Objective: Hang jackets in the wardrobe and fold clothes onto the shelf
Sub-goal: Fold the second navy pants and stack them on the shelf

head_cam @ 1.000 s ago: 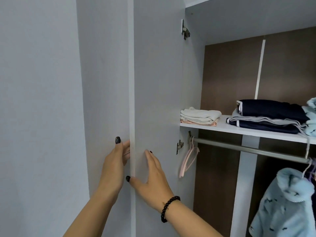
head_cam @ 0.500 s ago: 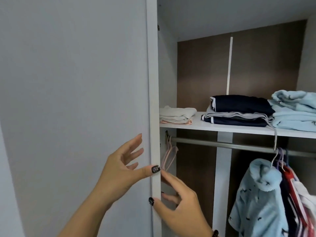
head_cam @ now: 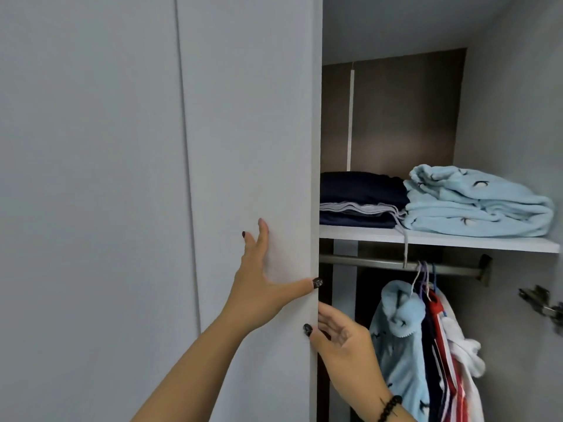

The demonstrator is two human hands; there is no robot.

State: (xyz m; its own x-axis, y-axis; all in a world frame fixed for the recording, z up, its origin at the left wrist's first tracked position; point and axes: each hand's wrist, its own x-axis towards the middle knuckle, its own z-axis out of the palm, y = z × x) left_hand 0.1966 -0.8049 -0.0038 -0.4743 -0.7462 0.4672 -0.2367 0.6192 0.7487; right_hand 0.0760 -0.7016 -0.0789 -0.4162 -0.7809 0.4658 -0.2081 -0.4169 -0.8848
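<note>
- The right hand (head_cam: 344, 342) was nearest the camera; its thumb lay on the front of the wardrobe door (head_cam: 253, 147) at the free edge and its fingers reached behind that edge, so it loosely pinched the panel; a dark bead bracelet (head_cam: 390, 408) sat on the wrist.
- The left hand (head_cam: 262, 287) lay flat on the door face just above, fingers straight and spread, thumb at the edge; it pressed and gripped nothing.
- Judgement: the step in hand was swinging the door shut; to do it well, the right fingers should come clear of the edge before the gap narrows, with the flat left palm finishing the push slowly; the hanging sleeves should be watched for trapping.
- Beyond the edge, the hung jackets (head_cam: 426, 345), a pale blue fleece foremost with striped and white garments behind, hung on hangers from the rail (head_cam: 365, 261).
- Above, the shelf (head_cam: 441, 240) carried the folded clothes: a navy stack (head_cam: 359, 197) beside a pale blue fleece stack (head_cam: 478, 202), the two touching; a grey drawcord dangled past the shelf lip.
- Judgement: hanging and folding appeared complete.
</note>
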